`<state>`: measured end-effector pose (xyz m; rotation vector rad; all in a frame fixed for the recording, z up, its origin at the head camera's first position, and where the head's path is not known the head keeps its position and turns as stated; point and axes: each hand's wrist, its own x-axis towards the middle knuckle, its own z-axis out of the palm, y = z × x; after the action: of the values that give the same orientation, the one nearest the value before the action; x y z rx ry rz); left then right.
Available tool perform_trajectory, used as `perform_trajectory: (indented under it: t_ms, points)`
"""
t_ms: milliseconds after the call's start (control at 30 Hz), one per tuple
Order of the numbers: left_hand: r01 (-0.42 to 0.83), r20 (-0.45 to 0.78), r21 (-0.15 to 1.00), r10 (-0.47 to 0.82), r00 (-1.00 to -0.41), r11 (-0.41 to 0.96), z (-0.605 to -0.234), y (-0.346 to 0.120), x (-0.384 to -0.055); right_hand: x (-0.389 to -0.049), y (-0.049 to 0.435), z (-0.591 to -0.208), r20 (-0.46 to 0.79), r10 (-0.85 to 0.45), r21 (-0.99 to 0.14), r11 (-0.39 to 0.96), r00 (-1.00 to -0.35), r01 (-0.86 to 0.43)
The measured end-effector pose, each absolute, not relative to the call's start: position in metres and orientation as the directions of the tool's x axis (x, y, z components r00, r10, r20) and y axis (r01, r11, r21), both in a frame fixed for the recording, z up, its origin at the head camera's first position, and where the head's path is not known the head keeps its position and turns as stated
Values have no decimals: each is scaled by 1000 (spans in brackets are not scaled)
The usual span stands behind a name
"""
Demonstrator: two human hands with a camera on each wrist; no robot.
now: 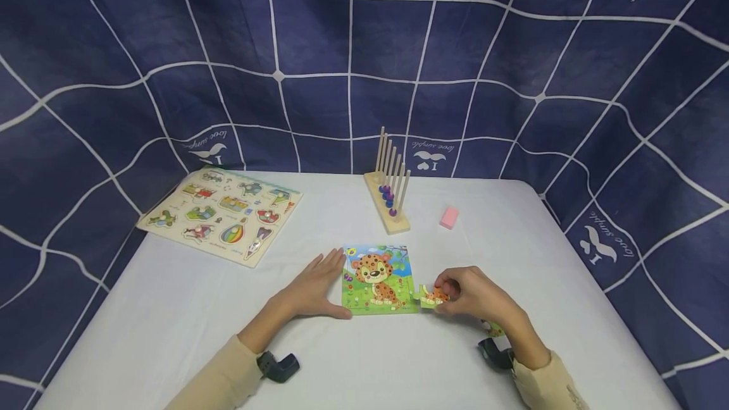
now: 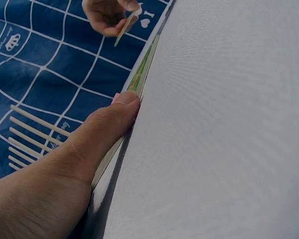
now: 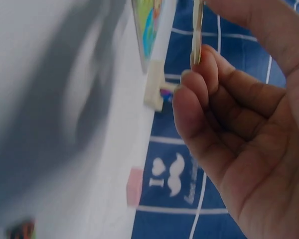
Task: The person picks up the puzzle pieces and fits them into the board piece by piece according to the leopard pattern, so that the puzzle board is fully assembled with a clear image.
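Observation:
A square leopard jigsaw puzzle (image 1: 374,271) lies flat in front of me, mostly covered by its picture. My left hand (image 1: 316,286) rests along its left edge with fingers straight and thumb apart; in the left wrist view the thumb (image 2: 109,117) touches the board's edge. Just right of the puzzle, my right hand (image 1: 475,296) pinches a jigsaw piece (image 1: 431,297) with orange spotted and green printing. The right wrist view shows that piece (image 3: 197,35) edge-on between thumb and fingertips. Another printed piece (image 1: 493,328) lies partly hidden under the right wrist.
A wooden peg board (image 1: 219,212) with vehicle pictures lies at the back left. Behind the puzzle stands a wooden rack (image 1: 398,225) of upright rods with blue and purple beads. A pink block (image 1: 449,217) sits to its right on the white table (image 1: 387,366).

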<state>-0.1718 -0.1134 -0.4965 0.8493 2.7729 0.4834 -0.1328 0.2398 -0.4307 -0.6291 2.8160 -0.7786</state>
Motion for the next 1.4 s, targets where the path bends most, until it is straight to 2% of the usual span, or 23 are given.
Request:
perform_trajectory:
  t_ms: [667,1100,1400]
  points:
    - [516,-84,368,580,-810,773,-498,-115,-172,-153,168,-443,-34,-540,-477,748,-841,-461]
    - [520,-87,358,582,-808,775,-496,-114,-172,-163,149,-446,-78,-563,-487,742,-823,-462]
    - [514,-86,357,575,-813,780,-496,-114,-170,-167,146,-446,-144,-549,-512,753,-823,-413]
